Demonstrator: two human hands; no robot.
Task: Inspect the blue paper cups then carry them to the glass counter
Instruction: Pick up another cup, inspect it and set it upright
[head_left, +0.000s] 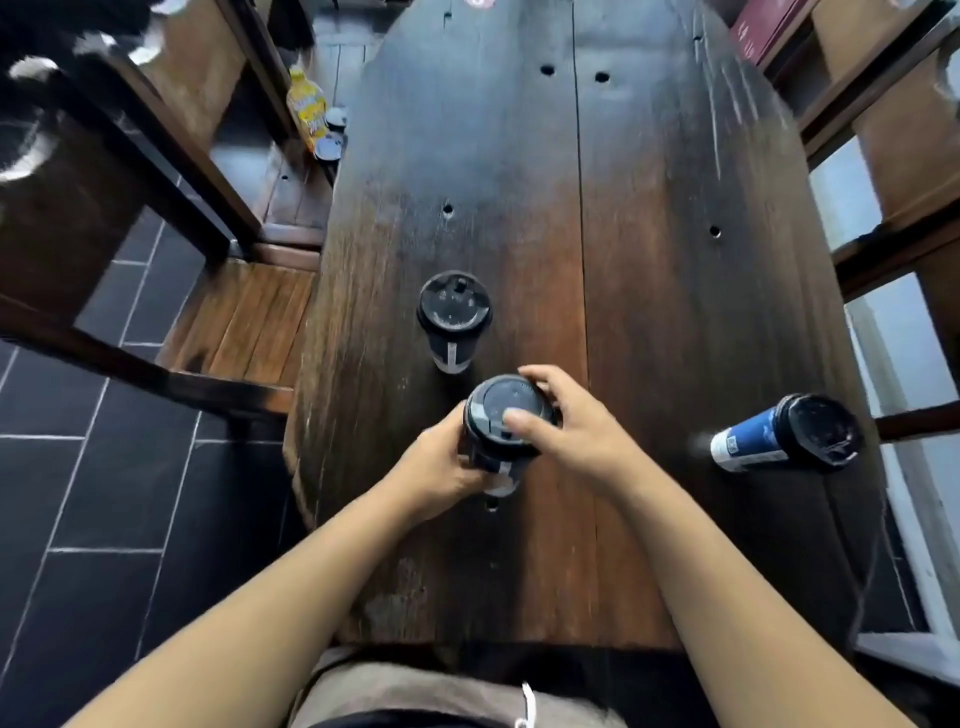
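Note:
Three blue paper cups with black lids are over a long dark wooden table. I hold the nearest cup upright above the table's middle. My left hand wraps its side, and my right hand rests on the lid rim with the thumb on top. A second cup stands upright just beyond it, untouched. The third cup stands near the table's right edge and appears tilted by the wide lens. No glass counter is in view.
Wooden chairs stand along the table's left side, over dark floor tiles. A yellow bottle and small dark lids sit on a bench farther back on the left. More wooden furniture lines the right side.

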